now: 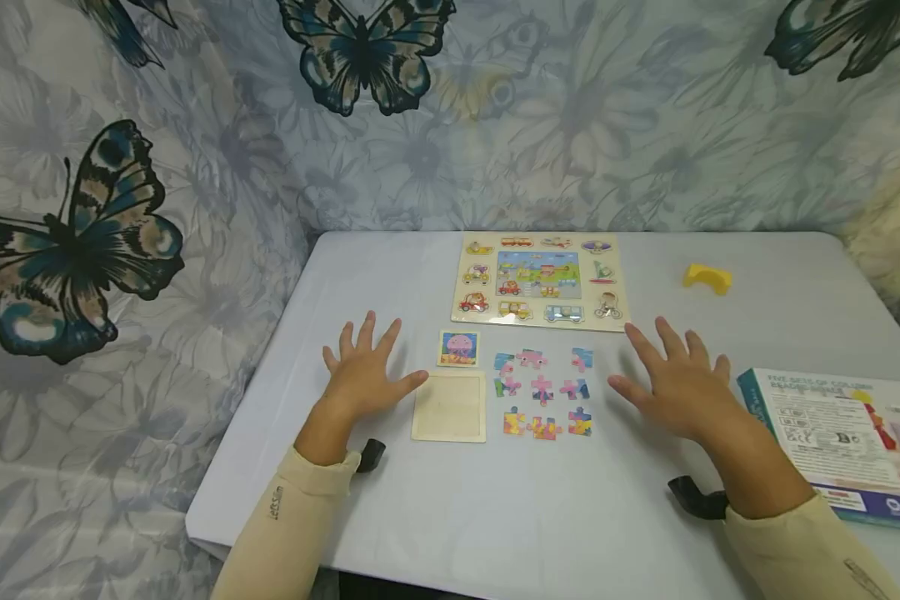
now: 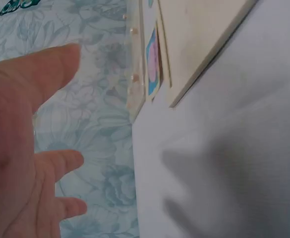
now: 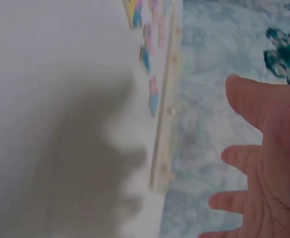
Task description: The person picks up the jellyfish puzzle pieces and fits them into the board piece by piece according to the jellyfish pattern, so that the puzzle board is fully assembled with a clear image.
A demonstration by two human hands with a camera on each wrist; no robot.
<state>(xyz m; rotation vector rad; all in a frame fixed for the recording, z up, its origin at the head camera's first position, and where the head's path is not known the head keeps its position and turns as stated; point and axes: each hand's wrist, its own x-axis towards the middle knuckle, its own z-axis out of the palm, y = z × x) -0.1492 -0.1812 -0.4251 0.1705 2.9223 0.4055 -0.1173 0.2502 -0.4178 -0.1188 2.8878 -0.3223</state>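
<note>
My left hand (image 1: 362, 379) hovers over the table with its fingers spread, the thumb close to the wooden puzzle tray (image 1: 448, 408). On the right side my right hand (image 1: 682, 392) is spread the same way, holding nothing. Between them lie several loose jigsaw pieces (image 1: 542, 389), pink, blue and yellow, set apart in rough rows. A small square picture card (image 1: 459, 348) with a pink jellyfish-like figure lies just above the tray. Both wrist views show the palm raised, with a hand shadow on the white cloth.
A wooden peg board with vehicle pictures (image 1: 537, 315) lies at the back middle. To its right is a yellow arch-shaped block (image 1: 708, 277). A printed box (image 1: 840, 442) lies at the right edge, beside my right forearm. Flowered fabric with butterflies (image 1: 363, 54) hangs behind the table (image 1: 390, 517).
</note>
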